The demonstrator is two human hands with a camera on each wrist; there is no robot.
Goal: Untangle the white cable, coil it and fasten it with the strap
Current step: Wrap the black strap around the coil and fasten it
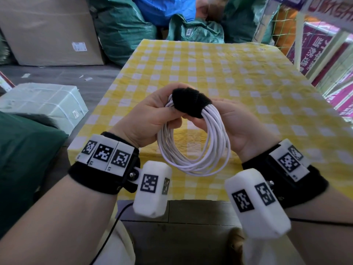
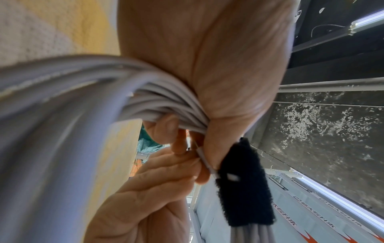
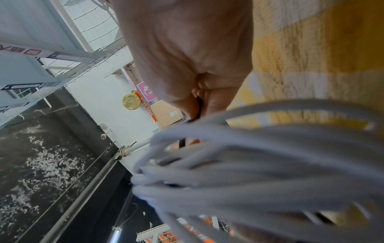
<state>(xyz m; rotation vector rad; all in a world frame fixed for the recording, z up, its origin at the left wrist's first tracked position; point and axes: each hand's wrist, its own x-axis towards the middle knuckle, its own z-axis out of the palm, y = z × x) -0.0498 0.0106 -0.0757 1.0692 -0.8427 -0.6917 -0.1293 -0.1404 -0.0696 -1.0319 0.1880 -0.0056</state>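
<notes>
The white cable (image 1: 194,150) is wound into a round coil of several loops and hangs in the air above the table's near edge. A black fuzzy strap (image 1: 191,102) is wrapped around the top of the coil. My left hand (image 1: 150,115) grips the coil at the strap's left side, thumb and fingers curled round the strands (image 2: 166,105). My right hand (image 1: 235,123) pinches the strap and coil from the right. In the left wrist view the strap (image 2: 245,187) sits just past the thumb. The right wrist view shows the blurred loops (image 3: 259,172) close up.
A table with a yellow and white checked cloth (image 1: 219,73) lies under and beyond my hands. A white wrapped parcel (image 1: 44,102) and a cardboard box (image 1: 47,29) stand on the floor to the left. Green and blue sacks (image 1: 126,25) pile behind the table.
</notes>
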